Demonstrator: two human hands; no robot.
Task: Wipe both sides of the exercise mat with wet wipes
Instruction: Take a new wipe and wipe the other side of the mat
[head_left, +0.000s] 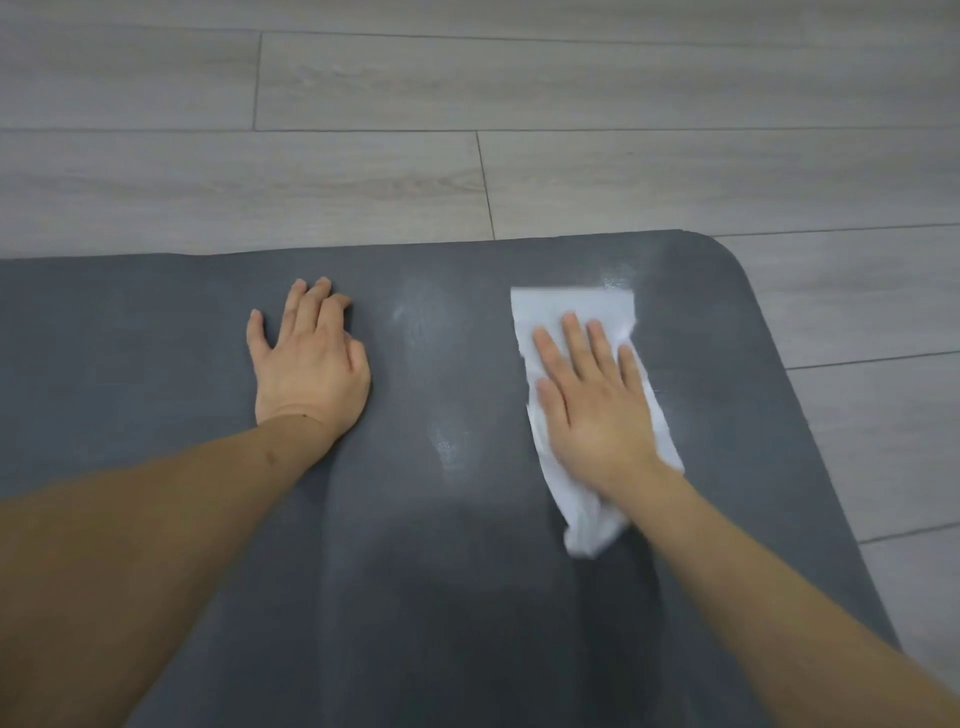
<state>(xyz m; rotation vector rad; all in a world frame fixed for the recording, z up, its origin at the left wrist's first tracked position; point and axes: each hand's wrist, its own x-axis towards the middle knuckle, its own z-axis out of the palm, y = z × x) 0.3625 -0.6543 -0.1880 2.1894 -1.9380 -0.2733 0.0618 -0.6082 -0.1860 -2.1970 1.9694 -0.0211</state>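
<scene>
Dark grey exercise mat (441, 597) lies flat on the pale wood-plank floor (363, 156), its rounded corner at two o'clock. At nine o'clock, the left hand (311, 369) rests on it, fingers loosely bent, grasping nothing. Damp streaks shine at centre. At three o'clock, the right hand (597, 405) presses a white wet wipe (576, 312) flat, fingers straight.

Exercise mat (441, 571) lies on plank floor (363, 156), rounded corner at far right. Left hand (311, 369) flat on mat, left of centre. Wet wipe (576, 312) on mat near corner, under right hand (592, 400).
</scene>
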